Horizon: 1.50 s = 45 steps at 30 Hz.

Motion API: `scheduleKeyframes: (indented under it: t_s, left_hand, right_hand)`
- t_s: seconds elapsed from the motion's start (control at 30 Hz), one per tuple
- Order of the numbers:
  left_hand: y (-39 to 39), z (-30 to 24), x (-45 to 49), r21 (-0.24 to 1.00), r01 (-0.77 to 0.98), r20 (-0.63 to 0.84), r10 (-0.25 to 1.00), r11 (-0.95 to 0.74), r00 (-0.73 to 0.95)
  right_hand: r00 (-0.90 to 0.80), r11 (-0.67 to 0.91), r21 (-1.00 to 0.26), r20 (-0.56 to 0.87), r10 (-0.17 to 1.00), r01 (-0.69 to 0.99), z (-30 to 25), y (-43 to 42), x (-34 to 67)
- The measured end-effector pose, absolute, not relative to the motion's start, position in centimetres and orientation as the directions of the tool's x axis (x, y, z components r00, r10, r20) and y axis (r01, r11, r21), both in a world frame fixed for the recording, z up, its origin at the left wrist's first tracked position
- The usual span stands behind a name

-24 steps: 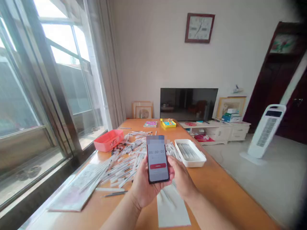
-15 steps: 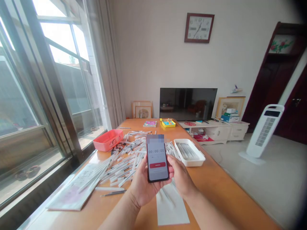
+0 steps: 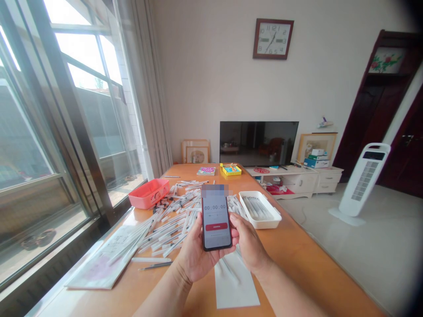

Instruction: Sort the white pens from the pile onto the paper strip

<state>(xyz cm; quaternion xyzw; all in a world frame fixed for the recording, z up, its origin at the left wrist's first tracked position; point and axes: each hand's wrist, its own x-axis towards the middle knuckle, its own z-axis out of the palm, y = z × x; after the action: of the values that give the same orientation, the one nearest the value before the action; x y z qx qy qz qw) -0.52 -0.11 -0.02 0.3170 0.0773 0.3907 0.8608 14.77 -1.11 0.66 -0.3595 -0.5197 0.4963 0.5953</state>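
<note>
A smartphone [image 3: 216, 220] with a timer reading 00:00:00 and a red button is held upright above the table. My left hand [image 3: 194, 255] is closed around its left edge and bottom. On the opposite side, my right hand [image 3: 249, 242] grips the right edge, thumb alongside the screen. Behind and left of the phone lies a heap of pen parts [image 3: 175, 224], clear tubes and black-tipped refills. A white tray [image 3: 277, 218] holding thin refills stands to the right of the phone. Below my hands, a sheet of white paper [image 3: 238, 295] has a few thin refills on it.
A red basket [image 3: 140, 200] sits at the table's left edge, with a booklet [image 3: 95, 268] nearer me. At the far end are a yellow box [image 3: 231, 171] and a colourful book [image 3: 206, 171]. A tower fan [image 3: 365, 180] stands on the floor at right.
</note>
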Motion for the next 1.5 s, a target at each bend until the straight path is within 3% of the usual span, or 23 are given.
scheduleKeyframes:
  t_s: [0.57,0.9,1.5]
  left_hand:
    - [0.1,0.0,-0.7,0.591,-0.632,0.082,0.742,0.501,0.666]
    - [0.0,0.6,-1.4,0.628,-0.692,0.097,0.846,0.357,0.525]
    - [-4.8,3.3,-5.9,0.66,-0.71,0.04,0.933,0.245,0.359]
  right_hand:
    - [-0.069,0.339,-0.925,0.354,0.933,-0.172,0.6,-1.0,14.8]
    - [0.028,0.241,-0.944,0.241,0.97,-0.226,-1.1,0.6,15.3]
    - [-0.008,0.239,-0.947,0.247,0.969,-0.214,-1.4,0.3,15.5]
